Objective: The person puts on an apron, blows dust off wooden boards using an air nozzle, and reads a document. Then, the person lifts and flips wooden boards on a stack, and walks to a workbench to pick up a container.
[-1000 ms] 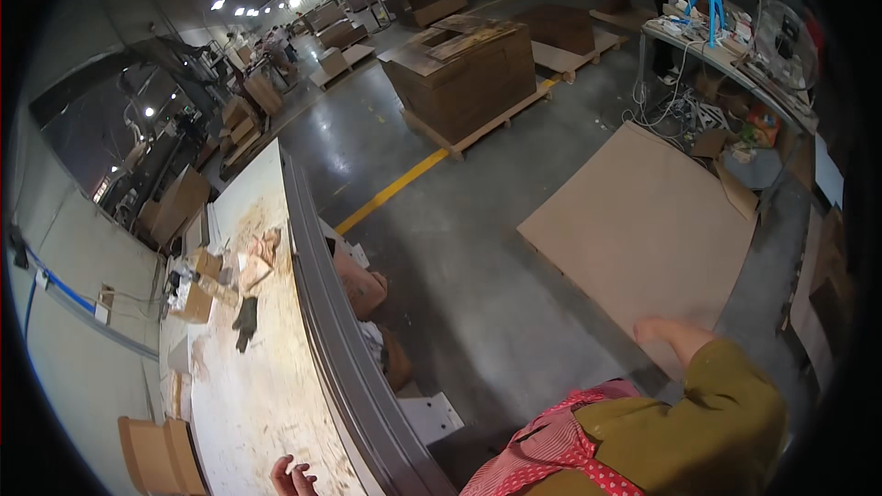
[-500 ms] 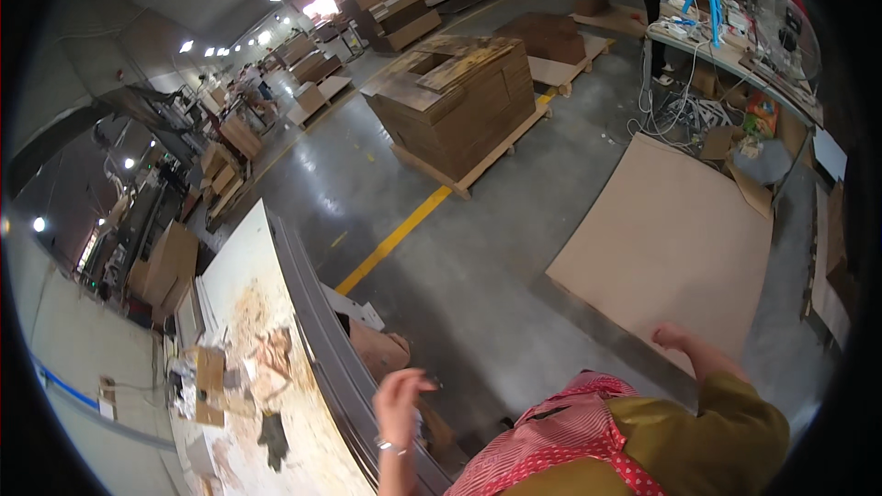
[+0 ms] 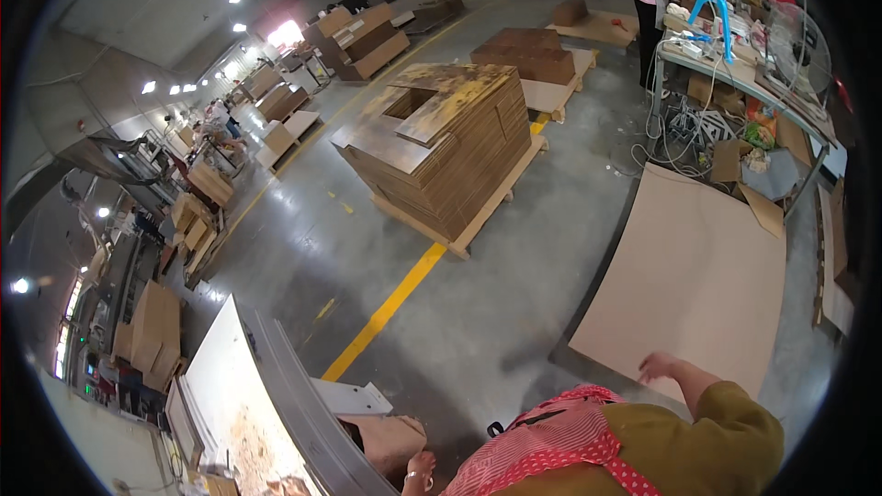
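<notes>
Currently right hand [image 3: 658, 366] bent inward over brown board [image 3: 696, 266], grip loose; left hand [image 3: 420, 468] low, grip unclear.

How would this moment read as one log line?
left hand: beside white-topped bench, grip unclear; right hand: open, near edge of brown sheet, contact unclear; brown stack: ahead

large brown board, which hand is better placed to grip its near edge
Likely the right hand: it appears at the near edge of the large brown board, though contact is unclear. The left hand is away, near the white-topped bench.
</notes>
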